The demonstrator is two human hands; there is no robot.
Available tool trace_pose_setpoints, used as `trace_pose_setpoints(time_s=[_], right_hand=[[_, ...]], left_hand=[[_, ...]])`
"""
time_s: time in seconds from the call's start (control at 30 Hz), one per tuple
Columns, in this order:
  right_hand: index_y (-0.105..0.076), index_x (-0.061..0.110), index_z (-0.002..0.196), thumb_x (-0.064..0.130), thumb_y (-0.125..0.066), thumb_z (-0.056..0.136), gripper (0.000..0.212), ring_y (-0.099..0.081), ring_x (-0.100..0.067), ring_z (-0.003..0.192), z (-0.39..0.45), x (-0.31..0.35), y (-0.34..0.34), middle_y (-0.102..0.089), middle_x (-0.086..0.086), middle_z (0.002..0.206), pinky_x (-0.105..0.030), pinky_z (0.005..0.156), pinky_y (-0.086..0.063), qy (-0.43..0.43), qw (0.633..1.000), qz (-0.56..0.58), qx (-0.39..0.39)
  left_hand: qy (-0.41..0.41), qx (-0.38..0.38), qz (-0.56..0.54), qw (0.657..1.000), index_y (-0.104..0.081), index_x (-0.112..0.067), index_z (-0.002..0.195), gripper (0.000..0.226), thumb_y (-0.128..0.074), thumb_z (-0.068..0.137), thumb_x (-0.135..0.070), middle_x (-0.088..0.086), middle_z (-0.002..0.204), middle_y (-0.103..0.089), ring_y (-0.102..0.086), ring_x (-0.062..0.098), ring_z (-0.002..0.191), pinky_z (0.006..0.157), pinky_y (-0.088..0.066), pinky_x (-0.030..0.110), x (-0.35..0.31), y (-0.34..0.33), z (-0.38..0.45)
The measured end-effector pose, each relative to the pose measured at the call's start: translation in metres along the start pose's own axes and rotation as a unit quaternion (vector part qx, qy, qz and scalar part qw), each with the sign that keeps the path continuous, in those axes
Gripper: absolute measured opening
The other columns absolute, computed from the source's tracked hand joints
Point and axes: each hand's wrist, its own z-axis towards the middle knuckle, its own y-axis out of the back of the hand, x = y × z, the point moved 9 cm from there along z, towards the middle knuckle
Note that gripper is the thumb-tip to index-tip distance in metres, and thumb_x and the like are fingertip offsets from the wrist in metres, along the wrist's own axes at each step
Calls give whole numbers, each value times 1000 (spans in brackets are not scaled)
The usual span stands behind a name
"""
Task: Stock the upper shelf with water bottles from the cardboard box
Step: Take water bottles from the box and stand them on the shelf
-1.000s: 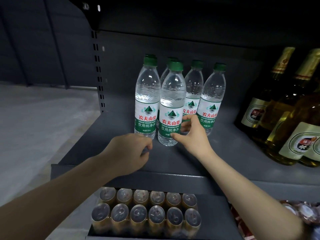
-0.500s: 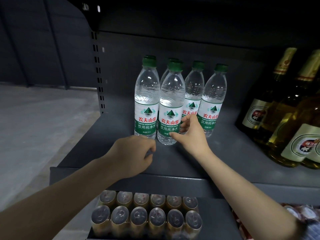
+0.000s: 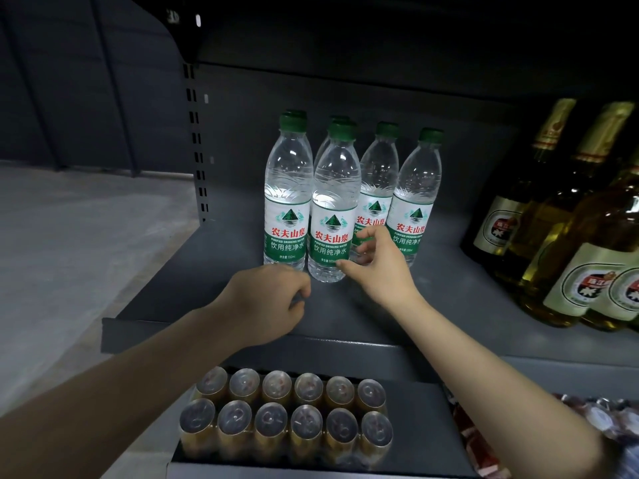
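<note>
Water bottles grouped on the upper shelf, both hands close by.

Six or so water bottles stand upright in a tight cluster on the upper shelf; the cardboard box is out of view. The right hand has its thumb and fingers spread loosely around the base of the front bottle, touching it at most and not clamping it. The left hand hovers just beside the bottles, fingers loosely curled, holding nothing. The bottles are tall, narrow and packed together, so a careless nudge could probably tip the front one into its neighbours or toward the beer bottles.
</note>
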Motion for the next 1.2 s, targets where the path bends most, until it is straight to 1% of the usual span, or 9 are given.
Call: trace_pose_setpoints(time_s=[0.07, 0.1, 0.17, 0.3, 0.43, 0.57, 0.87, 1.1, 1.2], right_hand=[[-40, 22, 102, 16, -74, 75, 44, -48, -4, 67, -6, 3, 7, -46, 5, 82, -9, 59, -38, 2, 1000, -8, 14], [-41, 22, 103, 17, -74, 75, 44, -48, -5, 68, -9, 5, 11, -47, 4, 82, -9, 59, -38, 4, 1000, -16, 19], [-42, 22, 105, 19, -73, 76, 43, -48, -10, 69, -17, 7, 17, -49, 4, 83, -14, 63, -40, 7, 999, -31, 25], [-46, 17, 112, 17, -71, 77, 44, -50, -12, 70, -32, 10, 25, -49, 6, 82, -24, 71, -43, 12, 999, -36, 28], [-47, 18, 111, 17, -71, 77, 42, -50, -12, 70, -49, 12, 35, -49, 9, 79, -27, 74, -45, 22, 999, -28, 33], [-46, 21, 105, 17, -70, 78, 37, -50, -9, 68, -64, 12, 46, -49, 11, 77, -28, 75, -45, 26, 999, -31, 35], [-50, 19, 108, 14, -68, 79, 35, -50, -7, 64, -90, 5, 64, -51, 7, 79, -16, 64, -42, 11, 1000, 6, 24], [-46, 24, 102, 14, -68, 80, 32, -51, -6, 63, -116, 8, 63, -51, 8, 78, -19, 64, -42, 12, 999, -19, 35], [-46, 24, 102, 13, -67, 80, 33, -51, -7, 65, -131, 10, 63, -52, 7, 79, -20, 63, -42, 6, 999, -25, 36]], left_hand=[[1, -3, 3, 1000, -59, -22, 106, 21, -47, 89, -23, -8, 107, -61, -54, 13, 101, 77, -41, 23, -6, 2, -1], [2, -4, 3, 1000, -58, -23, 106, 21, -47, 89, -23, -7, 108, -62, -54, 13, 102, 80, -43, 24, -10, 3, -2], [9, -3, 6, 1000, -58, -24, 108, 22, -46, 89, -25, -8, 110, -61, -54, 14, 104, 84, -45, 27, -16, 3, -4], [13, -7, 13, 1000, -57, -25, 109, 26, -41, 88, -29, -8, 110, -60, -54, 15, 105, 84, -44, 26, -32, 5, -12], [23, -3, 16, 1000, -55, -26, 111, 23, -44, 90, -25, -8, 113, -59, -53, 14, 106, 86, -44, 28, -50, 6, -21], [31, -1, 16, 999, -54, -27, 111, 24, -44, 90, -24, -10, 114, -58, -52, 12, 107, 82, -41, 26, -64, 6, -29], [52, 26, 12, 998, -56, -22, 105, 20, -44, 89, -21, -6, 108, -60, -53, 16, 101, 81, -45, 31, -81, 0, -53], [65, 26, 13, 997, -57, -23, 106, 22, -45, 88, -22, -6, 110, -61, -54, 17, 102, 81, -47, 31, -87, 0, -78], [56, 26, 10, 998, -58, -24, 105, 21, -45, 89, -23, -6, 108, -62, -55, 15, 99, 78, -46, 29, -92, 1, -90]])
